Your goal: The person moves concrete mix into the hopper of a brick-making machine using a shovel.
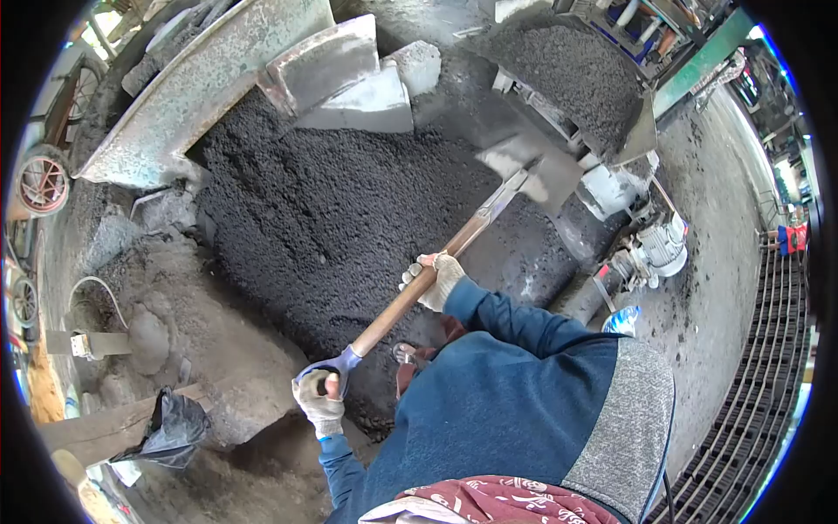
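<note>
I hold a shovel with a wooden shaft slanting up to the right. My left hand, in a pale work glove, is closed on the purple grip at the shovel's near end. My gloved right hand wraps around the middle of the shaft. The flat metal blade is at the right edge of a large heap of dark, damp granular material, close to a hopper; no load is visible on it. Just beyond the blade, more dark material fills the hopper.
A motor stands on the floor to the right, near a plastic bottle. Weathered metal sheets border the heap at the upper left. A black plastic bag lies on a beam at lower left. Racks line the far right.
</note>
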`<move>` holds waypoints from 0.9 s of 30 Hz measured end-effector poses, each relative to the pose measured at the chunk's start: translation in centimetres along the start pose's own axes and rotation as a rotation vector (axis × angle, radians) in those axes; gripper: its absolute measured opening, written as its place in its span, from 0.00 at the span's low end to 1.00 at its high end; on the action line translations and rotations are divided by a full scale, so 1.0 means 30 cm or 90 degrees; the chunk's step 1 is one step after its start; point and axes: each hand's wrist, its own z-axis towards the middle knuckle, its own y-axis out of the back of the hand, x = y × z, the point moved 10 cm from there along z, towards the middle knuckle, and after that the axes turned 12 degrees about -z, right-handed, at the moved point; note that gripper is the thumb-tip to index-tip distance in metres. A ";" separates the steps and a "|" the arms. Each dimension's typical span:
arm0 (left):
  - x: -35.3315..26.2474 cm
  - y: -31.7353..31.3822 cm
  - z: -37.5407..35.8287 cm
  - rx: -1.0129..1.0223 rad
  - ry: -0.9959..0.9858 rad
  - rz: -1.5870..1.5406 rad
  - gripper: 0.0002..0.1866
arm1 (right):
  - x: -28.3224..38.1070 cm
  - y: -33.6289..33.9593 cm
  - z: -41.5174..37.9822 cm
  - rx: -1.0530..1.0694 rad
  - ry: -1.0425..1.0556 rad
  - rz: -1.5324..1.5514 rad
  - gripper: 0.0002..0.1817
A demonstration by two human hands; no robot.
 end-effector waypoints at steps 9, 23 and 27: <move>-0.605 -0.160 0.223 -0.098 -0.197 0.233 0.17 | 0.154 0.462 0.090 -0.259 -0.027 0.010 0.06; -1.069 -1.059 0.417 0.355 -0.090 -0.243 0.37 | 0.724 1.147 0.300 -0.277 0.201 0.096 0.06; -1.153 -1.165 0.356 0.467 -0.034 -0.332 0.40 | 0.682 1.261 0.283 -0.295 0.157 0.122 0.10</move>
